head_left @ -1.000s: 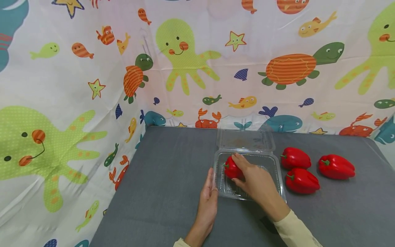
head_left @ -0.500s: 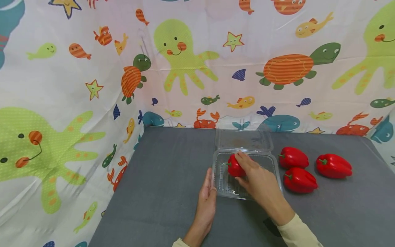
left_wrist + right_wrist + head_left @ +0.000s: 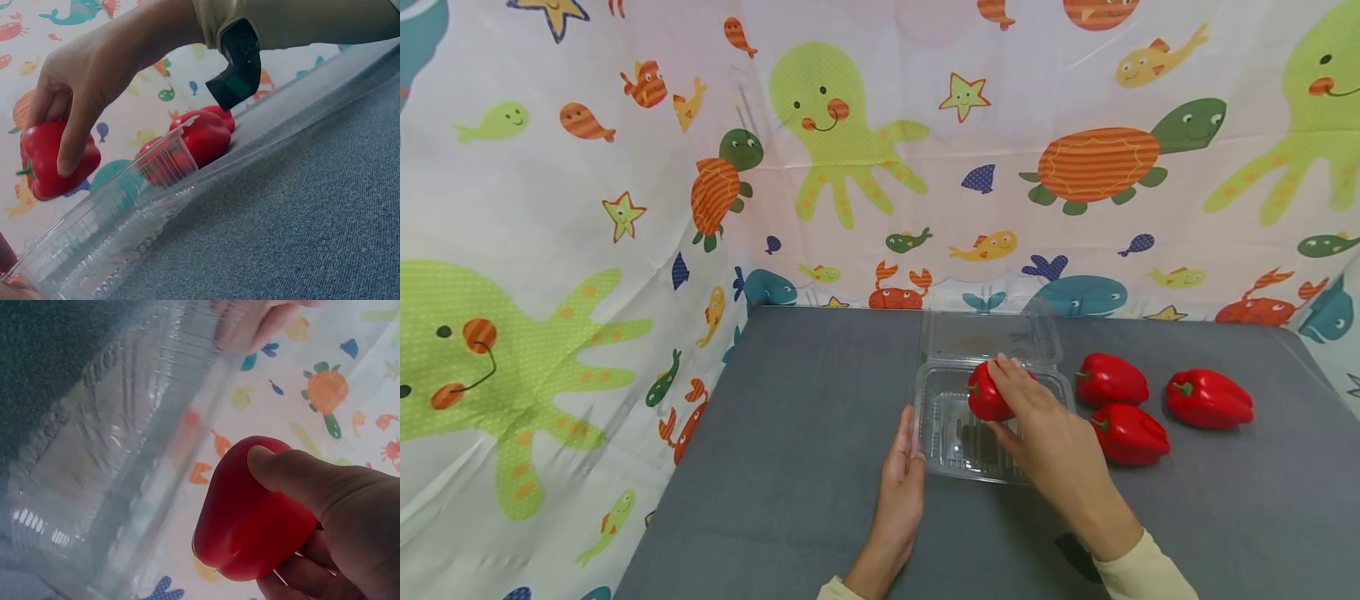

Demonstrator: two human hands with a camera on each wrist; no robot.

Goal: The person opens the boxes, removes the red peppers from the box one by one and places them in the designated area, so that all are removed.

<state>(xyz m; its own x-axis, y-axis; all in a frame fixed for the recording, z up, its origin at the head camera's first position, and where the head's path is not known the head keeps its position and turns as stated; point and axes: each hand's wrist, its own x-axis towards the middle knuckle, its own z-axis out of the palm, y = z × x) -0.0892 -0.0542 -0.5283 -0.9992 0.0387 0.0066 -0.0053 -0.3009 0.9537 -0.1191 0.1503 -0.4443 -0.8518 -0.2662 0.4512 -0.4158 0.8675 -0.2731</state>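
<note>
My right hand (image 3: 1060, 450) holds a red bell pepper (image 3: 987, 393) with a green stem, thumb on one side and fingers on the other. In the left wrist view the bell pepper (image 3: 47, 156) is raised above the rim of a clear plastic clamshell container (image 3: 125, 206). That container (image 3: 951, 450) lies on the table with its lid (image 3: 992, 337) folded back. My left hand (image 3: 898, 500) rests along the container's left wall, fingers extended. From the right wrist, the bell pepper (image 3: 250, 519) shows its rounded bottom, and part of the left hand (image 3: 269, 325) touches the container.
Three more red bell peppers lie right of the container: a rear one (image 3: 1112, 379), a nearer one (image 3: 1129, 434) and one farther right (image 3: 1210, 400). A grey cloth covers the table (image 3: 790, 433). A curtain (image 3: 865, 192) printed with sea animals hangs behind and at left.
My right hand has moved the bell pepper rightward and slightly back over the container. The left hand stays at the container's left side. The head view has shifted slightly.
</note>
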